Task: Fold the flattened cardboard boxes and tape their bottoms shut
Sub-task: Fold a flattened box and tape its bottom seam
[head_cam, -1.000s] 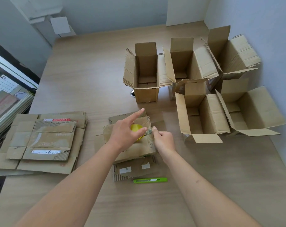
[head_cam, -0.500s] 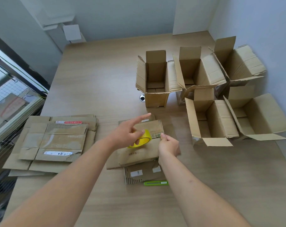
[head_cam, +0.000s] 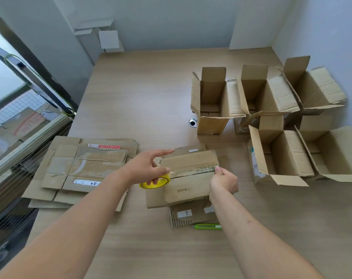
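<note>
Cardboard box (head_cam: 188,176) lies bottom-up just right of the flat stack (head_cam: 84,170), where I see my left hand (head_cam: 146,169) gripping the yellow tape roll (head_cam: 155,183) and my right hand (head_cam: 223,181) pinching the tape's end against the box's right edge.

Looking like a plain packing or storage room rather than a home. Bare pale grey walls (head_cam: 171,21) closing in a wide light wood-grain worktop (head_cam: 142,93). Five opened brown cardboard boxes (head_cam: 211,101) standing along the worktop's right edge, a stack of flattened brown cardboard sheets (head_cam: 84,168) lying near its left edge, more cardboard cartons (head_cam: 20,125) showing beyond the left edge.
</note>
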Demonstrator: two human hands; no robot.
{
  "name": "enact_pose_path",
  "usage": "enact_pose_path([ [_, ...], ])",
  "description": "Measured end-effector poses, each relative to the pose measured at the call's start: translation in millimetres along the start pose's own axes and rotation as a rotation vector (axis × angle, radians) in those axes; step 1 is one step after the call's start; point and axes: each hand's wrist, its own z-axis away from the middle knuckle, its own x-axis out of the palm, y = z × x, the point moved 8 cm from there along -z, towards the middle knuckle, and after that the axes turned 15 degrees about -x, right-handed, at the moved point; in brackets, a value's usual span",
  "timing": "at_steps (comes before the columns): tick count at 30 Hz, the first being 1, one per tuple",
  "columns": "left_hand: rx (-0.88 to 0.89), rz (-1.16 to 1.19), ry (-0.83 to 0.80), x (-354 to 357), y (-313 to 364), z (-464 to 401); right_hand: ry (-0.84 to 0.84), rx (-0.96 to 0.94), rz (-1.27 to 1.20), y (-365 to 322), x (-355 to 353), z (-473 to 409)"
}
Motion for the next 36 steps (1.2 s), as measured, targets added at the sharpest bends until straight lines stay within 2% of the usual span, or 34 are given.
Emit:
enact_pose_path([
  [3,-0.045,-0.072,0.081,-8.9,-17.2,-2.5,0.008,-0.014,-0.013,1.8,5.7,0.1],
  [12,-0.056,-0.014,0.067,6.4,-53.5,-11.0,0.058,-0.024,-0.020,8.2,8.3,-1.2],
  [26,0.006,0.025,0.111,22.6,-75.4,-28.9,0.034,-0.072,0.075,13.5,8.1,-7.8],
  [28,-0.002,0.040,0.119,27.1,-78.0,-29.3,0.030,-0.181,0.259,5.5,7.2,-4.0],
  [29,-0.001,0.042,0.122,29.6,-79.1,-29.8,0.046,-0.302,0.400,-3.9,6.1,1.7],
  [31,0.003,0.049,0.126,33.1,-79.8,-31.3,0.111,-0.673,0.671,-32.8,10.4,30.7],
  [33,0.009,0.072,0.131,36.6,-79.4,-33.8,0.094,-0.968,0.803,-50.7,30.3,74.0],
  [34,0.016,0.083,0.131,39.3,-77.2,-34.7,0.044,-1.000,0.822,-47.2,41.7,88.6],
  [36,0.035,0.091,0.133,47.3,-72.5,-36.7,-0.075,-0.840,0.836,-27.3,57.5,100.1],
])
